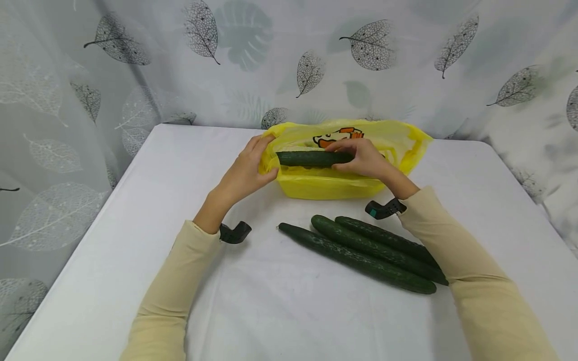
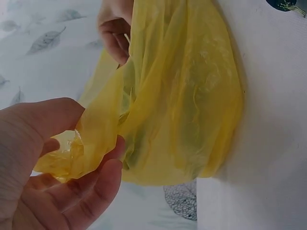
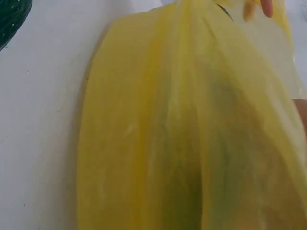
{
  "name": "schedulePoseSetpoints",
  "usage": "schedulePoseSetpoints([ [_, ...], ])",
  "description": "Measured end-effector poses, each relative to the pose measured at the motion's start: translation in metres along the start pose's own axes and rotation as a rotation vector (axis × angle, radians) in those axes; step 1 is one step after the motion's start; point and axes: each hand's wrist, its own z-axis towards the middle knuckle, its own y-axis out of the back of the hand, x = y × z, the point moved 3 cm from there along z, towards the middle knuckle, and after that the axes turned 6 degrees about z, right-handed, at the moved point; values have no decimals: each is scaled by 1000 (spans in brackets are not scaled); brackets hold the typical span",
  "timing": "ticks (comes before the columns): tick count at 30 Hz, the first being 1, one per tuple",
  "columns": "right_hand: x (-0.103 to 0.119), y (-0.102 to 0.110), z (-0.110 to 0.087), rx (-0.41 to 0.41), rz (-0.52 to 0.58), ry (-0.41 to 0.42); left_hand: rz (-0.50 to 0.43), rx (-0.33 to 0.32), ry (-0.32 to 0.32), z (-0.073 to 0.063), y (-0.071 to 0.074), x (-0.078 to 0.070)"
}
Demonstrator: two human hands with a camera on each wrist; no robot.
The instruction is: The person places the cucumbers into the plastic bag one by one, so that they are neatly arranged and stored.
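A yellow plastic bag (image 1: 329,188) lies at the back of the table with its mouth facing up. My left hand (image 1: 246,173) pinches the bag's left edge, thumb at the front and fingers behind; the left wrist view shows the film (image 2: 98,139) bunched between them. In the bag's mouth lies a dark green cucumber (image 1: 307,159). My right hand (image 1: 361,158) grips this cucumber near its right end, fingers over the top and thumb in front. Through the film in the right wrist view, dark green shapes (image 3: 182,191) show, blurred.
Three more cucumbers (image 1: 356,258) lie side by side on the white table (image 1: 289,311), in front of the bag and partly under the right forearm. A leaf-patterned curtain (image 1: 280,65) hangs behind the table and along its left side.
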Motion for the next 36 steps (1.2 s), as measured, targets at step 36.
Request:
schedulePoseSetpoints([
  [36, -10, -26, 6, 175, -217, -62, -3, -16, -10, 0, 3, -6],
])
